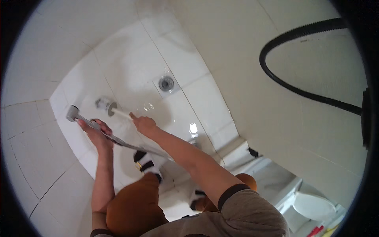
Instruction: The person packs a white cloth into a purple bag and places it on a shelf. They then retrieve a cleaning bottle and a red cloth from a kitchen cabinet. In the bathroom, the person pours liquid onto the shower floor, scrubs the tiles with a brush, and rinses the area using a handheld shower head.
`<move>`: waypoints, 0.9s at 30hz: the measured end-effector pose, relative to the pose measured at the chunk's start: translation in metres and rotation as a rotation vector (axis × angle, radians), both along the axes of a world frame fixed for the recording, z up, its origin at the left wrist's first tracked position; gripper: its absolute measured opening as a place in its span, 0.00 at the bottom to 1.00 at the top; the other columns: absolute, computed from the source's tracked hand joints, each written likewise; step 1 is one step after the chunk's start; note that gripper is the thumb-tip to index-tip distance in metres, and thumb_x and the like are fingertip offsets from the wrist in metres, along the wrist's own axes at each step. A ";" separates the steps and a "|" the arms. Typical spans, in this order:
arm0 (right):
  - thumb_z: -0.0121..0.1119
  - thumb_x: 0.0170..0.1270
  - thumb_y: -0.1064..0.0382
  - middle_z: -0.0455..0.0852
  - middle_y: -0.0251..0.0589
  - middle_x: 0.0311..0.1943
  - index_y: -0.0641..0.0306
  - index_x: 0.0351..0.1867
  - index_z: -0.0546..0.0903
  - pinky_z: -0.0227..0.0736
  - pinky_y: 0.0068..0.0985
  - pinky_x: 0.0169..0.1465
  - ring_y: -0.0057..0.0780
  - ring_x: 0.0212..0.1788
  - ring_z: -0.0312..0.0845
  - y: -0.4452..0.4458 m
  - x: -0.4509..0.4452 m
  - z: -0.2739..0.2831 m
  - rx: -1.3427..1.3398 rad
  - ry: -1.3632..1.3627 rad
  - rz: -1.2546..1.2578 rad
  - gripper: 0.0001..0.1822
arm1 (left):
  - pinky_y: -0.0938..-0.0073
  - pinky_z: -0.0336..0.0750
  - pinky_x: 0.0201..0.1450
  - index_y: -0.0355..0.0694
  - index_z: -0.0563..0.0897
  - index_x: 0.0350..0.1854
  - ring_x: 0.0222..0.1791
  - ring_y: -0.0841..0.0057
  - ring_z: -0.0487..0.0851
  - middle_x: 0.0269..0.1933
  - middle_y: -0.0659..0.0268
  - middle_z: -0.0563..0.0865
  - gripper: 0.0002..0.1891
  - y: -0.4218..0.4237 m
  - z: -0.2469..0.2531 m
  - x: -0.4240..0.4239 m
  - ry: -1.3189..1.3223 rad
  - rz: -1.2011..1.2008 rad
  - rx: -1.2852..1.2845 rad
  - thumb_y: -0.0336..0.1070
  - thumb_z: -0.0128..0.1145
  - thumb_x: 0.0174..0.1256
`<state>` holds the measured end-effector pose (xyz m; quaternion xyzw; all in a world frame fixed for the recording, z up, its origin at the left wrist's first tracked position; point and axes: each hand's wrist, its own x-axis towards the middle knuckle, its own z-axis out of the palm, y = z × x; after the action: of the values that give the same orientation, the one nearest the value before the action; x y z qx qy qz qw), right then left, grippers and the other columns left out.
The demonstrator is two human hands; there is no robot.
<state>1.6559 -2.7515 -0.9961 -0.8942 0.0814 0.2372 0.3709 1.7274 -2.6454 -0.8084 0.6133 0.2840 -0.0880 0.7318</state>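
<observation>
My left hand [99, 133] is closed round the handle of a handheld sprayer [72, 113], whose head points toward the tiled floor at the left. A hose trails from the handle toward the right, passing under my right forearm. My right hand [144, 123] grips the pale handle of a round-headed cleaning brush [106, 106]. The brush head is blurred and lies at the wet white floor, just right of the sprayer head. Up and to the right of my right hand is a round floor drain [166, 83].
A black corrugated hose [275, 75] loops along the right wall. A second round fitting [194, 143] lies in the floor beside my right forearm. A raised white sill [235, 152] and a toilet [314, 206] are at the lower right. Tiled walls [29, 142] rise at the left.
</observation>
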 end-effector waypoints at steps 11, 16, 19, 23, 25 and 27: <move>0.39 0.62 0.60 0.81 0.47 0.30 0.51 0.62 0.55 0.72 0.42 0.32 0.46 0.28 0.78 -0.195 -0.293 0.051 -0.453 0.396 -0.571 0.24 | 0.82 0.58 0.11 0.40 0.67 0.17 0.08 0.81 0.63 0.11 0.68 0.66 0.34 0.039 0.055 -0.092 0.137 0.009 0.274 0.73 0.36 0.52; 0.44 0.57 0.63 0.78 0.47 0.23 0.67 0.34 0.75 0.69 0.38 0.30 0.40 0.27 0.75 -0.162 -0.328 0.022 -0.204 0.259 -0.672 0.11 | 0.81 0.57 0.09 0.40 0.67 0.14 0.07 0.81 0.63 0.10 0.69 0.65 0.34 0.002 0.143 -0.189 0.353 -0.170 0.356 0.71 0.34 0.55; 0.42 0.58 0.61 0.77 0.56 0.41 0.71 0.50 0.69 0.69 0.42 0.45 0.49 0.41 0.75 -0.077 -0.399 -0.062 -0.673 -0.300 0.193 0.21 | 0.81 0.55 0.09 0.40 0.66 0.12 0.07 0.82 0.62 0.09 0.69 0.64 0.34 -0.013 0.159 -0.231 0.360 -0.475 0.334 0.69 0.33 0.57; 0.39 0.61 0.57 0.79 0.55 0.29 0.65 0.34 0.75 0.70 0.45 0.37 0.49 0.33 0.76 -0.037 -0.300 0.100 -0.190 0.338 -0.249 0.15 | 0.81 0.55 0.09 0.40 0.66 0.12 0.07 0.82 0.62 0.09 0.70 0.64 0.33 0.004 0.142 -0.268 0.415 -0.336 0.431 0.68 0.33 0.59; 0.37 0.62 0.53 0.79 0.57 0.30 0.64 0.37 0.75 0.70 0.44 0.39 0.49 0.35 0.77 -0.102 -0.343 0.046 -0.287 0.214 -0.448 0.19 | 0.81 0.55 0.09 0.39 0.66 0.13 0.07 0.83 0.62 0.09 0.70 0.64 0.32 -0.008 0.140 -0.276 0.406 -0.506 0.354 0.65 0.33 0.60; 0.39 0.61 0.58 0.78 0.59 0.35 0.65 0.42 0.72 0.70 0.42 0.41 0.51 0.38 0.76 -0.123 -0.346 0.082 -0.180 0.360 -0.715 0.15 | 0.81 0.55 0.09 0.39 0.67 0.14 0.07 0.83 0.62 0.09 0.70 0.64 0.32 0.008 0.121 -0.291 0.423 -0.520 0.355 0.64 0.33 0.61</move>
<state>1.3103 -2.8741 -0.9141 -0.7827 0.4710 0.2380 0.3301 1.4362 -2.6372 -0.6873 0.7504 0.2744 -0.3451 0.4925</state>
